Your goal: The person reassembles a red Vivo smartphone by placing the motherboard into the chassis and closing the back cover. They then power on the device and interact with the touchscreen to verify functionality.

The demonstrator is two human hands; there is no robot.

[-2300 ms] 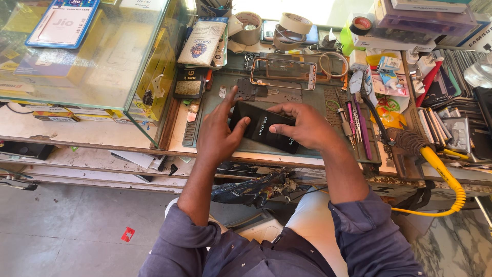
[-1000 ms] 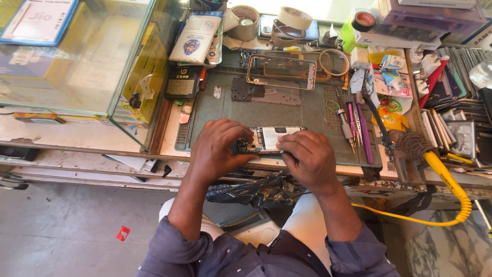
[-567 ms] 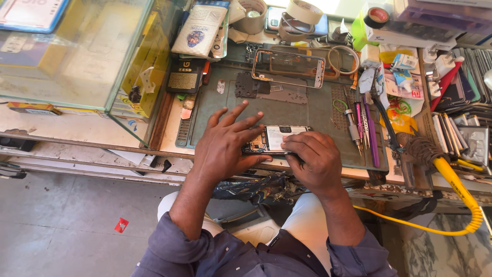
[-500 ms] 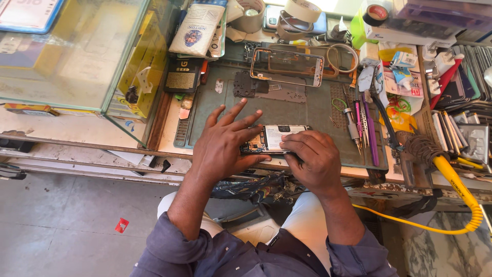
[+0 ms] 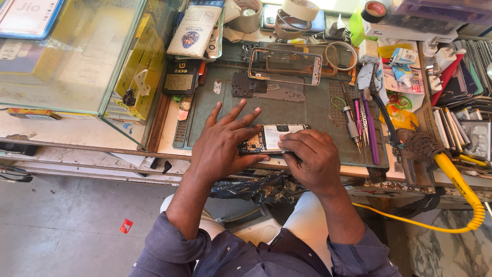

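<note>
An opened phone lies flat near the front edge of the grey-green work mat on the desk. Its back is off: a pale battery fills the middle, with a dark strip at the top and what looks like a circuit board with brownish parts at the left end, though that end is partly covered and hard to read.

The left hand rests over the phone's left end, palm down, fingers spread wide and fanned toward the back of the mat, the thumb tucked along the phone's near edge. The right hand is curled over the right end, fingers bent and pressed against the phone's near side and top. So the phone sits between the two hands, pinned from both ends, only its middle showing.

Farther back on the mat lies an empty phone frame, with a dark cover plate just left of it. To the right, a row of screwdrivers and tweezers lies beside the mat, and a yellow coiled cable trails off the desk's edge.
</note>
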